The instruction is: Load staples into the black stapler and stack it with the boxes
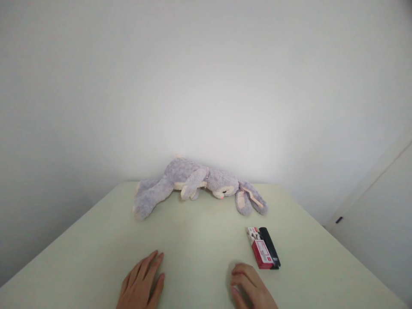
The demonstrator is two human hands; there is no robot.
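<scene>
Box (263, 248) lies just beside right hand (251, 288); left hand (141, 283) apart.

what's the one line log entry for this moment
left hand: flat on table, empty | right hand: curled on table, empty, beside red-black box | plush rabbit: lying at far edge

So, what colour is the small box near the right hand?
The small box is red and white with a black side, seen best in the head view.

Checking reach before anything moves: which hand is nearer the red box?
Right. The right hand rests on the table just below-left of the red box; the left hand lies flat far across to its left.
</scene>
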